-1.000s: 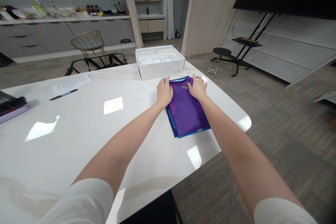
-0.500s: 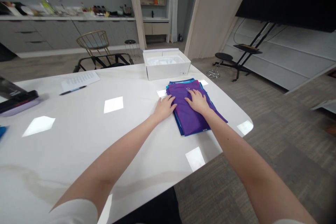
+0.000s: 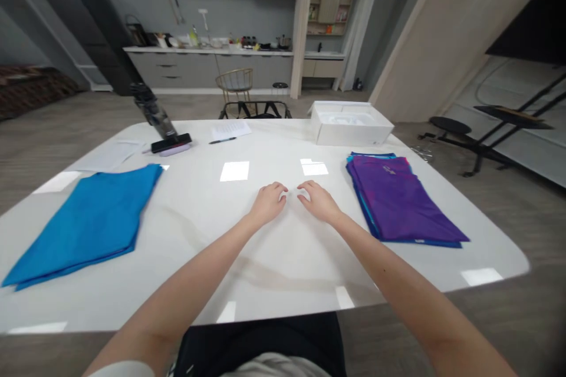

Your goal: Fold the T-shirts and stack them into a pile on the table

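- Left hand (image 3: 267,202): bare, fingers lightly curled, thumb parted from fingertips; nothing held.
- Right hand (image 3: 319,202): a near mirror of the left, fingers bent inward, thumb parted, nothing held; the two hands are close but apart. Whether either touches the surface beneath, cannot tell.
- Glossy white table with rounded corners (image 3: 274,274): under both hands.
- Folded purple cloth with small pale print (image 3: 393,200): on the table, to the right of the right hand, lying on blue layers whose edges project beyond it.
- Folded bright-blue cloth (image 3: 97,212): flat at the table's left, well apart from the left hand, its near edge showing layers.
- Open white cardboard box (image 3: 342,134): just beyond the purple cloth.
- Black pen (image 3: 222,141): beside a printed white sheet (image 3: 231,129), towards the far edge.
- Handling note, by judgement: thin cloth likely slips; best gripped at opposite edges, all layers together, both hands level, and smoothed with flat palms.
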`<act>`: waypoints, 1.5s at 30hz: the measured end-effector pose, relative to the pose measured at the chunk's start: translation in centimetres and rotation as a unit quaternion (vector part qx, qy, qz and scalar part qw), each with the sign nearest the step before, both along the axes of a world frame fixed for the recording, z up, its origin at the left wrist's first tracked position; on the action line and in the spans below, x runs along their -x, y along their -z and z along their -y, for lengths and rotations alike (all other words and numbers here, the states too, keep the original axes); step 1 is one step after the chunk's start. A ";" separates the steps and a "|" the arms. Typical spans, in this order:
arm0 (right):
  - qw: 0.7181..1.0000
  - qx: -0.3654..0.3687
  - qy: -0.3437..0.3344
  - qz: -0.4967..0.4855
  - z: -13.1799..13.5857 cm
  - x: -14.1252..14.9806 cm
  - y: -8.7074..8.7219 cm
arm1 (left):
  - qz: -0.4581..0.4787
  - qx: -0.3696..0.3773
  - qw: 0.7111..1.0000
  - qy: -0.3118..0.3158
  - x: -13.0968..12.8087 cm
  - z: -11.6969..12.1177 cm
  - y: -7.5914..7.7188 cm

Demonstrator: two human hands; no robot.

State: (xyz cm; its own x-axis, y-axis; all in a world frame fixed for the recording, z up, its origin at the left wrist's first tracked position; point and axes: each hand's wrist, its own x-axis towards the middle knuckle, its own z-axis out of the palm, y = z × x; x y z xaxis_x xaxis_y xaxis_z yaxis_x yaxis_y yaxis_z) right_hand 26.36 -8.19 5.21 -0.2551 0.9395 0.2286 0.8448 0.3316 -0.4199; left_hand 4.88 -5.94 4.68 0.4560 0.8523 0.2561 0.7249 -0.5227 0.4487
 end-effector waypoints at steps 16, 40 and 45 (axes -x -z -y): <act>0.971 0.053 -0.227 -0.054 1.3 32.3 2.3 | -0.140 -0.018 0.868 -0.476 35.1 6.0 0.4; 0.996 -0.002 0.084 -0.030 -6.1 5.7 5.7 | -0.111 0.011 0.845 -0.523 38.6 -3.2 -1.7; 0.991 0.031 0.087 -0.097 -6.0 5.8 5.6 | -0.067 -0.031 0.894 -0.442 29.7 -3.6 -2.8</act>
